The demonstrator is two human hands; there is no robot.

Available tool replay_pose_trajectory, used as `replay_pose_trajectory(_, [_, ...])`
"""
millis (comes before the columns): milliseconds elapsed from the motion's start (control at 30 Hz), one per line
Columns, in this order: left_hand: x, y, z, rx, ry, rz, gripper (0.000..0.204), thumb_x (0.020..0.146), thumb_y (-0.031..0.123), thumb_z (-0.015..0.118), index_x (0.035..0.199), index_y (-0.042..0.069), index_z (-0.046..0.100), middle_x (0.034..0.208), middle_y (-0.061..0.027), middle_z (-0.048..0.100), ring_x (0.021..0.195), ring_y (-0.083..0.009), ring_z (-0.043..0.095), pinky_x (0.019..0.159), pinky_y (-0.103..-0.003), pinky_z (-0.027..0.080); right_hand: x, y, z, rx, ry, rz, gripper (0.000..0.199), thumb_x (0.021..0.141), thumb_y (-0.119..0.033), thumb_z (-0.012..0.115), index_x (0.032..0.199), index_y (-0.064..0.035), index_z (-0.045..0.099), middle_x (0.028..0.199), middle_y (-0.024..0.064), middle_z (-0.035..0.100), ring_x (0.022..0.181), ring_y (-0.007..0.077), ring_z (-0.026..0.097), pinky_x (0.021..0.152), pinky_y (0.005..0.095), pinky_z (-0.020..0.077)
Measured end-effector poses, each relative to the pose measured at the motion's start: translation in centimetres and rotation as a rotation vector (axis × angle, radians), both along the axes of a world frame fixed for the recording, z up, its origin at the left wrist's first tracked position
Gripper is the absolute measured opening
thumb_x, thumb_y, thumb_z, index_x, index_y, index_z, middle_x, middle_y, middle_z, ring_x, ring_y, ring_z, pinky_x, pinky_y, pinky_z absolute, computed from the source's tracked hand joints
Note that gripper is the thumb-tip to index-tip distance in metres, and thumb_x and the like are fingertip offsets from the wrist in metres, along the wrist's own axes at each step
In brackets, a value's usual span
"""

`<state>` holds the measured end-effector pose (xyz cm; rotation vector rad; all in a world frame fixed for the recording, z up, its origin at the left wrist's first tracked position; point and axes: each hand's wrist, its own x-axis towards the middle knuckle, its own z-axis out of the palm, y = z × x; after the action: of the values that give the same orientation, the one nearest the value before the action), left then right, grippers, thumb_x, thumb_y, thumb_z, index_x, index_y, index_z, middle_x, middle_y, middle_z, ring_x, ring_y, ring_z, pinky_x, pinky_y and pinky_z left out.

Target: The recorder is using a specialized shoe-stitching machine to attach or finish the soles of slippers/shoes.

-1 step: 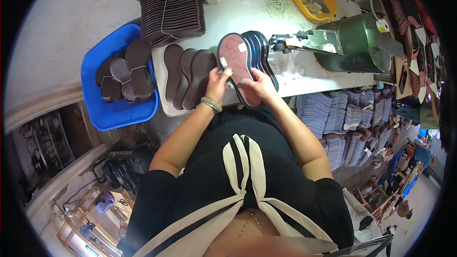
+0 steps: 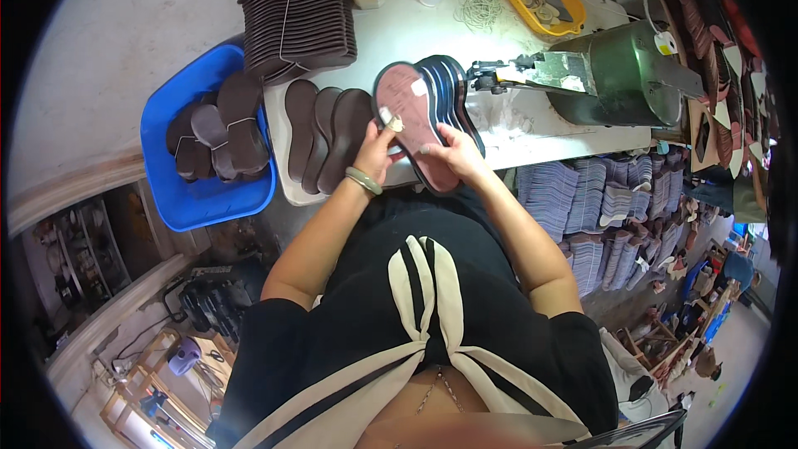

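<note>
A pinkish shoe sole [image 2: 399,83] with a dark rim and a pale patch tilts over the table's front edge, between my two hands. My left hand [image 2: 376,156] grips its left edge, with whitish wrapping around a finger and a pale bangle at the wrist. On the opposite edge, my right hand [image 2: 459,155] pinches the sole with the thumb on top. Just behind it lie several overlapping soles [image 2: 455,87] with dark and bluish edges. Loose dark brown soles [image 2: 343,131] lie left of my left hand. Fingers under the held sole are hidden.
A blue tub [image 2: 170,209] with bundled soles stands left of the white table [image 2: 407,25]. A tied sole stack [image 2: 295,25] stands at the back left. A green machine [image 2: 619,75] occupies the right side, near a yellow basket [image 2: 582,27]. Striped stacks [image 2: 549,199] lie below right.
The pinkish sole has shifted slightly left and down in my hands. Both hands still hold it.
</note>
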<state>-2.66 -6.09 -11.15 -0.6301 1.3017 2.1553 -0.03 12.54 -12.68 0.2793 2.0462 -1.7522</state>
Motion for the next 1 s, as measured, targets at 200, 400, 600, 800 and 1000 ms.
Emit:
replay_pose_trajectory(200, [-1.2,-0.2,4.2,0.391,0.101,-0.272,0.029,0.089,0.01,0.058,0.115,0.001,0.055,0.107,-0.0065,0.062,0.098,-0.0171,0.06,0.088,-0.032,0.048,-1.6,1.9,7.9,-0.239,0.101,-0.254,0.024,0.087,-0.015,0.062,0.107,-0.0017,0.06,0.089,-0.0008,0.061,0.075,0.0045,0.052,0.068,0.0188,0.0425])
replay_pose_trajectory(400, [-1.8,0.4,5.2,0.4,0.176,-0.419,0.031,0.089,0.009,0.057,0.118,0.0,0.054,0.11,-0.0076,0.062,0.1,-0.0165,0.06,0.088,-0.032,0.047,-3.2,3.3,9.5,-0.481,0.061,-0.305,0.017,0.086,-0.015,0.062,0.094,-0.0007,0.064,0.082,-0.0005,0.062,0.072,0.0045,0.053,0.066,0.0189,0.0431])
replay_pose_trajectory(600, [-1.9,1.8,5.5,0.207,0.211,-0.499,0.024,0.088,0.008,0.058,0.111,0.0,0.059,0.102,-0.0049,0.065,0.091,-0.0135,0.062,0.082,-0.029,0.048,-3.0,3.3,8.1,-0.015,0.412,-0.318,0.019,0.09,-0.017,0.055,0.091,0.0008,0.063,0.079,-0.0014,0.061,0.066,0.0079,0.053,0.064,0.0223,0.0437])
replay_pose_trajectory(800, [-1.8,4.1,5.1,0.364,0.149,-0.188,0.024,0.091,0.01,0.055,0.113,0.003,0.056,0.104,-0.0043,0.062,0.093,-0.0149,0.059,0.086,-0.031,0.046,-4.2,4.6,8.5,-0.686,-0.189,-0.421,0.025,0.086,-0.016,0.061,0.105,-0.0016,0.062,0.094,0.0045,0.065,0.084,0.0139,0.059,0.08,0.028,0.0462])
replay_pose_trajectory(1000, [-3.1,5.2,5.5,0.29,0.124,-0.292,0.017,0.09,0.01,0.056,0.105,0.005,0.058,0.098,-0.0029,0.062,0.089,-0.0133,0.059,0.08,-0.029,0.047,-1.7,5.6,9.6,-0.277,0.003,-0.239,0.023,0.081,-0.014,0.067,0.098,0.0011,0.066,0.086,0.0015,0.065,0.078,0.0077,0.057,0.073,0.0227,0.0461])
